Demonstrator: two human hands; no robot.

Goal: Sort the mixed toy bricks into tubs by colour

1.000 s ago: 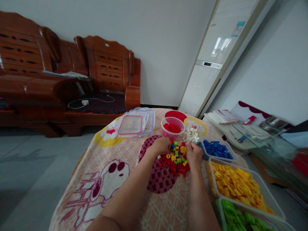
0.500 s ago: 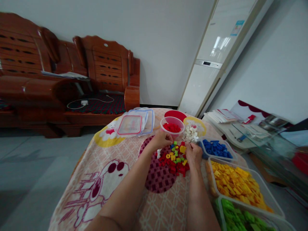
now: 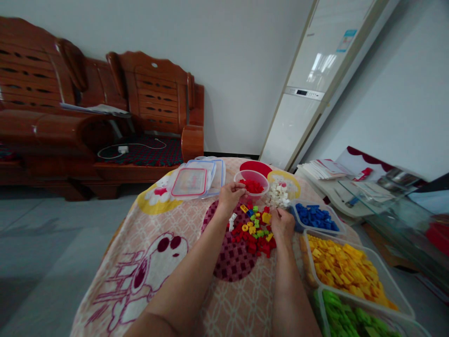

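Note:
My left hand [image 3: 231, 195] is at the near left rim of a round clear bowl [image 3: 264, 191] with red building bricks [image 3: 253, 186] inside. Its fingers are pinched together; whatever they hold blends with the red bricks and cannot be made out. Beside the right edge of a mixed brick pile [image 3: 258, 229] is my right hand [image 3: 284, 223], its fingers closed and their contents hidden. Red, yellow, green and blue bricks make up the pile. White bricks [image 3: 232, 221] lie at its left, close to my left wrist.
Loose white bricks [image 3: 278, 194] are heaped right of the bowl. Along the right edge stand clear boxes of blue bricks [image 3: 315, 217], yellow bricks [image 3: 345, 267] and green bricks [image 3: 351, 314]. Stacked lids [image 3: 191, 181] lie back left, a red lid [image 3: 255, 166] behind the bowl.
My left hand has moved up and away from the pile to the bowl's rim, uncovering a yellow brick at the pile's back. My right hand has barely moved.

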